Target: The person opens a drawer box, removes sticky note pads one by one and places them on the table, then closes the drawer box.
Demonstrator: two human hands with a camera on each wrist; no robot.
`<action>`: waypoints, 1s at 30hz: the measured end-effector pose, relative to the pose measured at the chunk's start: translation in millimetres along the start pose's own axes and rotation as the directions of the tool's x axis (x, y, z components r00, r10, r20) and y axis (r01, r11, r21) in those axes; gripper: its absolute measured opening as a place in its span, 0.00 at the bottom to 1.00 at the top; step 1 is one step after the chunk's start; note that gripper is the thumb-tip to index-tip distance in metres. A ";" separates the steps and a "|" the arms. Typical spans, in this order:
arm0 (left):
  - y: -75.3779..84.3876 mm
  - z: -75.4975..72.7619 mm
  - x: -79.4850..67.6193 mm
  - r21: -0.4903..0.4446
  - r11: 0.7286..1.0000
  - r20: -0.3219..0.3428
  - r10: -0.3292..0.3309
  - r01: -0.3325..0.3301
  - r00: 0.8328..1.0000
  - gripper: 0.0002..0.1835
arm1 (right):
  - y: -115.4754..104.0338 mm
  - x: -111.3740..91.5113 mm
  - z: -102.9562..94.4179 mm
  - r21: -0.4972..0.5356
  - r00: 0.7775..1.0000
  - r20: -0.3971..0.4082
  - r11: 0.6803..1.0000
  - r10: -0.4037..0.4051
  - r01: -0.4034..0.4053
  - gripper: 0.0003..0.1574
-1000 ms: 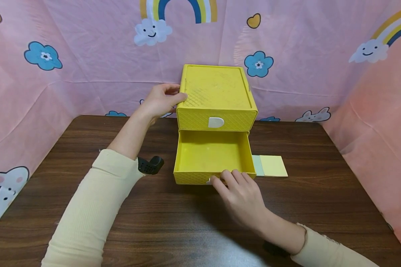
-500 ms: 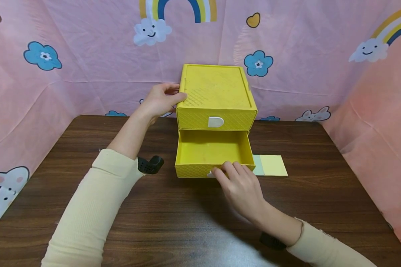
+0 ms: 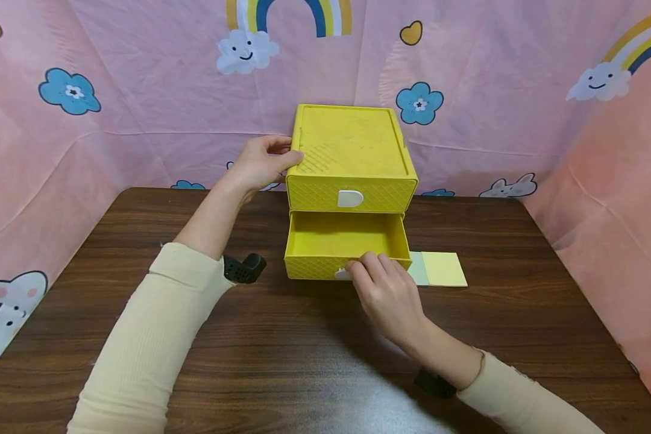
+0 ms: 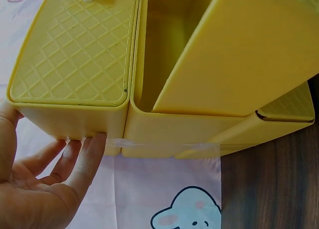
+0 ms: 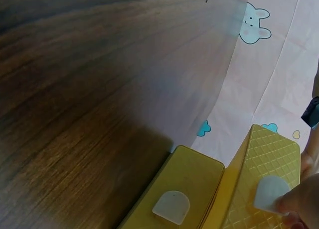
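Note:
A yellow plastic drawer cabinet [image 3: 352, 141] stands at the back of the table. Its top drawer [image 4: 75, 55] is pushed in, while the drawer below [image 3: 314, 267] sticks out, with nothing visible inside. My left hand [image 3: 257, 163] rests on the cabinet's upper left edge, thumb on top and fingertips against the side. With my right hand [image 3: 393, 301] I pinch the white handle [image 5: 270, 193] of the pulled-out drawer; the fingers partly hide it. Lower down, another drawer [image 5: 192, 174] with its own white handle [image 5: 172, 207] shows in the right wrist view.
Right of the drawer lie a pale yellow sticky note pad [image 3: 445, 269] and a light green one [image 3: 419, 267], partly hidden. The dark wooden table [image 3: 239, 361] extends toward me. A pink patterned cloth [image 3: 168, 78] hangs close behind the cabinet.
The drawer has slid inward, away from me, with my right hand moving along on its handle. My left hand and the cabinet body have stayed in place.

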State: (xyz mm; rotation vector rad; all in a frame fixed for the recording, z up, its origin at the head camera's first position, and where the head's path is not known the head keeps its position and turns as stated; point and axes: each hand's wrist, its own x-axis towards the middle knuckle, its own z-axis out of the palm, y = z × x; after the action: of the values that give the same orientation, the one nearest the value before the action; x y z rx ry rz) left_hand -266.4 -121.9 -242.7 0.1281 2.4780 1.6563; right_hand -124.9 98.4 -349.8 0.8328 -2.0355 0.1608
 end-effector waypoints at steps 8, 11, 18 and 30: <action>0.2 -0.7 -0.5 0.010 1.000 0.006 0.003 -0.003 1.000 0.30 | 5.6 -1.1 7.0 -0.030 0.999 0.012 0.999 0.039 -0.039 0.07; 0.2 -0.8 -0.4 0.008 1.000 0.008 0.001 -0.001 1.000 0.29 | 7.2 -0.4 7.5 -0.047 0.998 0.019 0.997 0.055 -0.054 0.05; -0.2 -0.5 0.2 0.013 1.000 -0.001 -0.004 0.004 1.000 0.29 | 9.3 1.6 9.8 -0.048 0.996 0.041 0.996 0.080 -0.078 0.06; 0.8 0.0 0.5 0.006 1.000 0.001 -0.002 0.002 1.000 0.29 | 14.3 10.3 17.8 -0.046 0.990 0.072 0.992 0.122 -0.119 0.05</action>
State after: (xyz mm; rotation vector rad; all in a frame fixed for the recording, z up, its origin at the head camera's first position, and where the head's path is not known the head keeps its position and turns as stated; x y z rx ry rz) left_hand -266.8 -121.6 -241.9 0.1272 2.4815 1.6479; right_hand -149.9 96.9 -349.3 0.6995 -2.1534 0.1565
